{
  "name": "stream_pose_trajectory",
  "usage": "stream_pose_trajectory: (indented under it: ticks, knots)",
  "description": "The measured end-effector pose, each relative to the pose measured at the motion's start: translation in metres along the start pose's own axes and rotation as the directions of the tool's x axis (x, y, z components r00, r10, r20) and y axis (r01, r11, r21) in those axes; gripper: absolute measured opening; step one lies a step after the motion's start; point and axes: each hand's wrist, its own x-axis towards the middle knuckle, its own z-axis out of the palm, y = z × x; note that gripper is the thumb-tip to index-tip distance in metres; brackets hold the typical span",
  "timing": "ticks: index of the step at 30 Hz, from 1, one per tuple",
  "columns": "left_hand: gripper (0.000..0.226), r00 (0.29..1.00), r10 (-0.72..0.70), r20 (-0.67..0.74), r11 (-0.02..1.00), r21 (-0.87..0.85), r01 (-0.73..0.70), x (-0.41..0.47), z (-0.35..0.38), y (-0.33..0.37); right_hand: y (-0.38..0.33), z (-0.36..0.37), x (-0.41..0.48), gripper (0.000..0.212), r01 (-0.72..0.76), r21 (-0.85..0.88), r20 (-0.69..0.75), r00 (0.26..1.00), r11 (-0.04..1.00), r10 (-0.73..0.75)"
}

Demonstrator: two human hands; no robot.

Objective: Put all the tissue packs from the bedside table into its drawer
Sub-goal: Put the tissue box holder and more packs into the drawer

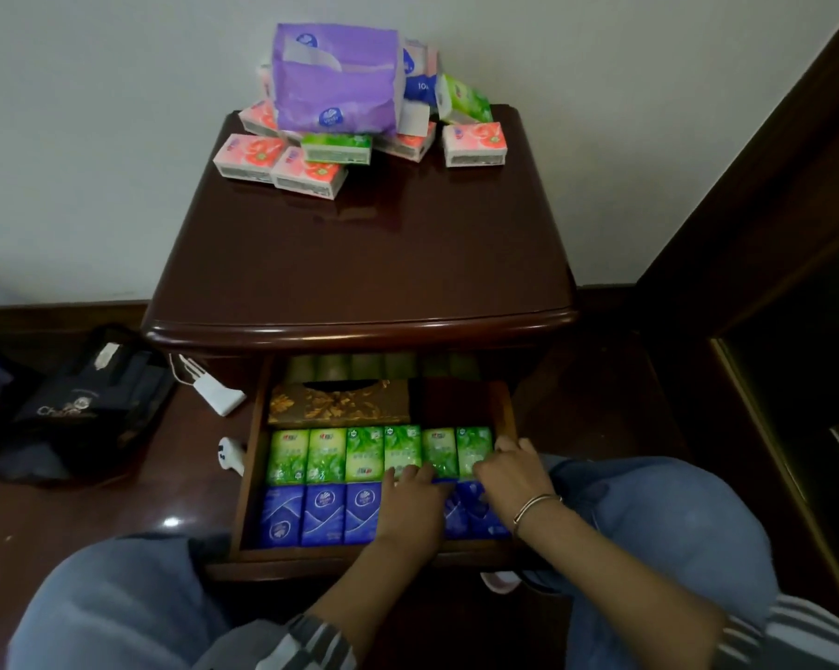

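**A:** While both hands are down in the open drawer (340,556), where do the tissue packs lie?

**B:** A heap of them sits at the back of the bedside table (359,263), close to the wall. A big purple pack (335,84) is on top, with pink packs (272,164) and a few green ones (338,148) around and under it.

**A:** And inside the drawer?

**B:** A gold tissue box (338,403) is at the rear. In front of it is a green row (326,454) standing side by side, then a blue row (323,512) nearest the person.

**A:** What are the hands doing?

**B:** The left hand (410,507) lies flat over the blue row, fingers stretched out and released, with the tips touching the green row. The right hand (507,469), a bracelet (536,505) on its wrist, is at the right end of the green row, against the drawer's side wall. Its fingers are blurred, so I cannot tell whether it grasps a pack.

**A:** Anything on the floor?

**B:** A black bag (94,403) on the left, and a white plug (219,396) beside the table
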Motion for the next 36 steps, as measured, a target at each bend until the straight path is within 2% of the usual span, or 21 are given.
stream_pose_trajectory:
  ticks: [2, 4, 6, 8, 9, 12, 14, 16, 18, 20, 22, 24, 26, 29, 31, 33, 36]
  knots:
    - [0.044, 1.000, 0.004, -0.003, 0.999, -0.033, -0.004, -0.003, 0.002, -0.003, 0.002, 0.007, 0.002, 0.019, -0.007, -0.109, 0.021, 1.000, 0.994, 0.009]
    - [0.040, 1.000, 0.018, -0.004, 0.997, -0.078, -0.018, -0.005, 0.005, -0.005, 0.002, 0.011, 0.003, 0.021, -0.001, -0.129, 0.005, 1.000, 0.992, 0.002]
    - [0.039, 1.000, 0.031, -0.006, 0.990, -0.134, -0.031, -0.008, 0.009, -0.008, -0.004, 0.013, 0.001, 0.022, 0.018, -0.126, -0.042, 0.999, 0.992, -0.023]
    - [0.041, 0.999, 0.046, -0.005, 0.986, -0.161, -0.047, -0.010, 0.010, -0.010, -0.011, 0.014, -0.002, 0.013, 0.018, -0.135, -0.134, 0.990, 0.991, -0.037]
    - [0.041, 0.999, 0.054, 0.002, 0.986, -0.160, -0.052, -0.011, 0.009, -0.010, -0.012, 0.013, -0.004, 0.010, 0.013, -0.106, -0.175, 0.984, 0.994, -0.031]
    - [0.041, 0.998, 0.049, 0.039, 0.983, -0.180, -0.041, -0.014, 0.003, -0.009, -0.009, 0.013, -0.012, 0.026, -0.012, 0.016, -0.005, 1.000, 1.000, 0.012]
    - [0.043, 0.998, 0.042, 0.041, 0.976, -0.215, -0.032, -0.019, -0.005, -0.012, -0.006, 0.000, -0.021, 0.032, 0.045, 0.019, -0.002, 0.999, 0.999, -0.045]
    - [0.050, 0.997, 0.065, 0.042, 0.956, -0.288, -0.051, -0.027, -0.023, -0.021, -0.001, -0.023, -0.034, 0.042, 0.156, 0.122, -0.054, 0.987, 0.980, -0.151]
    - [0.051, 0.992, 0.124, 0.021, 0.922, -0.372, -0.107, -0.037, -0.055, -0.040, 0.006, -0.057, -0.051, 0.041, 0.304, 0.229, -0.268, 0.933, 0.925, -0.241]
    - [0.048, 0.985, 0.170, -0.027, 0.880, -0.446, -0.164, -0.050, -0.098, -0.064, 0.020, -0.097, -0.061, 0.033, 0.395, 0.180, -0.547, 0.802, 0.901, -0.242]
    - [0.043, 0.979, 0.157, -0.127, 0.849, -0.489, -0.200, -0.061, -0.147, -0.091, 0.039, -0.139, -0.058, 0.028, 0.402, 0.161, -0.762, 0.631, 0.901, -0.145]
    - [0.038, 0.952, 0.076, -0.297, 0.848, -0.483, -0.218, -0.065, -0.194, -0.115, 0.056, -0.180, -0.042, 0.026, 0.342, 0.228, -0.830, 0.558, 0.912, -0.001]
    - [0.036, 0.874, -0.014, -0.485, 0.894, -0.398, -0.207, -0.060, -0.233, -0.134, 0.068, -0.213, -0.011, 0.035, 0.220, 0.329, -0.793, 0.593, 0.918, 0.142]
    - [0.043, 0.755, -0.110, -0.646, 0.966, -0.247, -0.071, -0.037, -0.270, -0.145, 0.067, -0.233, 0.041, 0.062, -0.014, 0.406, -0.581, 0.768, 0.914, 0.270]
    - [0.048, 0.722, -0.096, -0.685, 0.991, -0.136, 0.003, -0.016, -0.281, -0.143, 0.058, -0.222, 0.068, 0.068, -0.142, 0.369, -0.423, 0.854, 0.918, 0.302]
    - [0.050, 0.697, -0.048, -0.715, 0.999, -0.022, 0.046, 0.006, -0.285, -0.139, 0.054, -0.206, 0.085, 0.067, -0.204, 0.314, -0.370, 0.873, 0.927, 0.318]
    - [0.046, 0.621, 0.011, -0.783, 0.993, 0.081, 0.085, 0.039, -0.287, -0.130, 0.059, -0.199, 0.091, 0.069, -0.206, 0.296, -0.397, 0.861, 0.933, 0.316]
